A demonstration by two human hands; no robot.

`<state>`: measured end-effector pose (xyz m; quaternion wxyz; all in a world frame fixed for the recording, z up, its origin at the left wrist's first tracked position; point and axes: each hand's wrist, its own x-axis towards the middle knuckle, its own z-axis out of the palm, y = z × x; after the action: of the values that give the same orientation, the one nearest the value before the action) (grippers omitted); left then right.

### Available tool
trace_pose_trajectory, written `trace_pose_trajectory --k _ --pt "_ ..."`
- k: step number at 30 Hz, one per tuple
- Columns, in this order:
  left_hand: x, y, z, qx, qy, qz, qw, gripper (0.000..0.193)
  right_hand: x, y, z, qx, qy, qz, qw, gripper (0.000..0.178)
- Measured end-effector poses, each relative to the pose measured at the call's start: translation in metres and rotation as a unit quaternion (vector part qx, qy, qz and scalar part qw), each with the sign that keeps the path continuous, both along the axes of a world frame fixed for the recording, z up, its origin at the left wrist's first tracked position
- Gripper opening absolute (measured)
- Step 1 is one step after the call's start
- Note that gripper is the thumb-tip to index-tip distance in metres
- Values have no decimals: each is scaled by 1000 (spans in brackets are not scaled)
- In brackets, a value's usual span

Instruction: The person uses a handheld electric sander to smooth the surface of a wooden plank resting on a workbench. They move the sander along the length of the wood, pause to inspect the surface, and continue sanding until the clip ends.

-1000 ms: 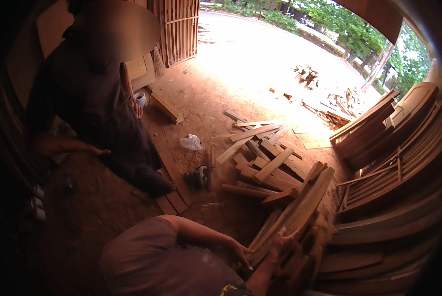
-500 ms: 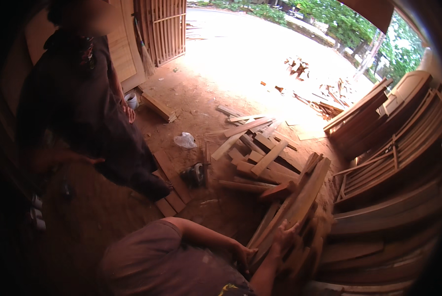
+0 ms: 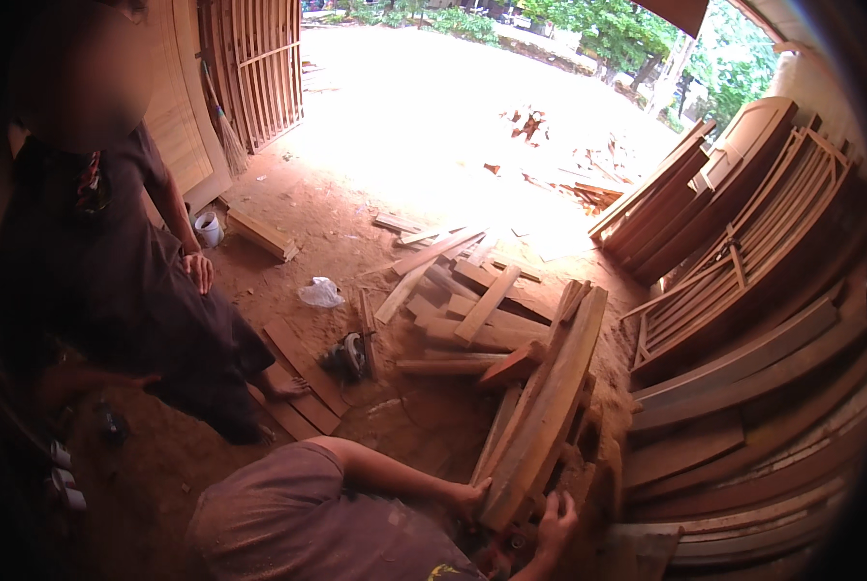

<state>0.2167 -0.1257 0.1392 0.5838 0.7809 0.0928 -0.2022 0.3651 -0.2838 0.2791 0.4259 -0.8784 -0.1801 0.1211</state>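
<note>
A long, thick wooden plank (image 3: pixel 555 412) slants away from me at the lower right, on a pile of timber. At its near left edge my left hand (image 3: pixel 470 496) is closed round the wood, with its fingertips partly hidden. My right hand (image 3: pixel 556 523) is just right of the plank's near end, fingers apart and curled a little, holding nothing. Narrower boards (image 3: pixel 506 426) lie along the plank's left side. Below its near end a reddish object (image 3: pixel 511 547) shows between my hands, too dark to make out.
Another person (image 3: pixel 94 252) stands at left, one hand on the thigh. A dark power tool (image 3: pixel 344 356), loose boards (image 3: pixel 487 308), a white plastic bag (image 3: pixel 321 292) and a white bucket (image 3: pixel 209 229) are on the dirt floor. Stacked timber (image 3: pixel 743 407) and slatted frames (image 3: pixel 734 252) line the right.
My right hand has come off the plank's top and moved down to its near end, fingers apart. My left hand stays at the left edge. The view has swung right.
</note>
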Motion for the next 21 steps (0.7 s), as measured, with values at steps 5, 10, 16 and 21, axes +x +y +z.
trace_pose_trajectory --k 5,10,16,21 --pt "-3 -6 -6 47 39 -11 998 160 -67 -96 -10 -62 -33 -68 995 59" --pt "-11 -3 19 78 78 -3 994 159 -132 -81 57 -186 57 -81 978 54" --pt "-3 0 29 96 94 -35 990 156 -149 -88 26 -117 179 -143 966 49" --pt "1 -3 25 97 78 -22 992 155 -152 -100 -15 25 268 -209 940 48"
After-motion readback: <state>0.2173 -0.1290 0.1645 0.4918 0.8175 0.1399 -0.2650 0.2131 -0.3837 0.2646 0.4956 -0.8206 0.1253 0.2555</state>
